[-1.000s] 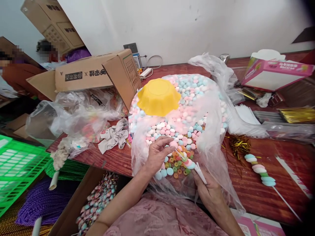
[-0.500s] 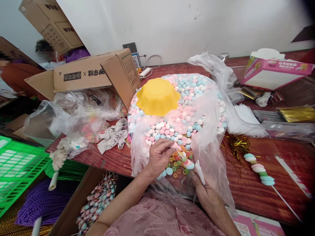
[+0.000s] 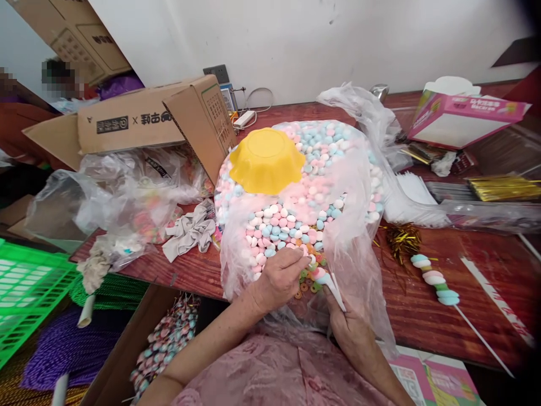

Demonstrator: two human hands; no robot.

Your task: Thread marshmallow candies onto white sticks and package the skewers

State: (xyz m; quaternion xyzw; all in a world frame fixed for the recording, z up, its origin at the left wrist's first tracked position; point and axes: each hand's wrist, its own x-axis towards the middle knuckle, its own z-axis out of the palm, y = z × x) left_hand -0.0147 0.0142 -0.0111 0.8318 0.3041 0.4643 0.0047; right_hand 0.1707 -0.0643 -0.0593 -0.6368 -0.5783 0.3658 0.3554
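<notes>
My left hand (image 3: 276, 282) is closed in a pinch at the tip end of a candy skewer; what lies between the fingertips is hidden. A pink and blue marshmallow (image 3: 323, 276) sits on that skewer, close to my right hand. My right hand (image 3: 353, 327) is wrapped round a bundle of thin white sticks (image 3: 335, 293), which slant up from its fingers. Under both hands lie ring-shaped gummies (image 3: 305, 286) in orange and green. Pink, white and blue marshmallows (image 3: 274, 225) spread behind them in an opened clear plastic bag (image 3: 355, 225).
An upturned yellow bowl (image 3: 267, 160) rests on the marshmallows. To the right lie a finished-looking candy skewer (image 3: 434, 279), gold tinsel (image 3: 401, 239) and more white sticks (image 3: 412, 192). A cardboard box (image 3: 131, 124) and grey cloth (image 3: 190, 231) are on the left, near a green basket (image 3: 34, 299).
My left hand has moved down and right toward the marshmallow on the skewer, covering the stick tip that showed before. The right hand's bundle has tilted slightly. The whole view has shifted a little.
</notes>
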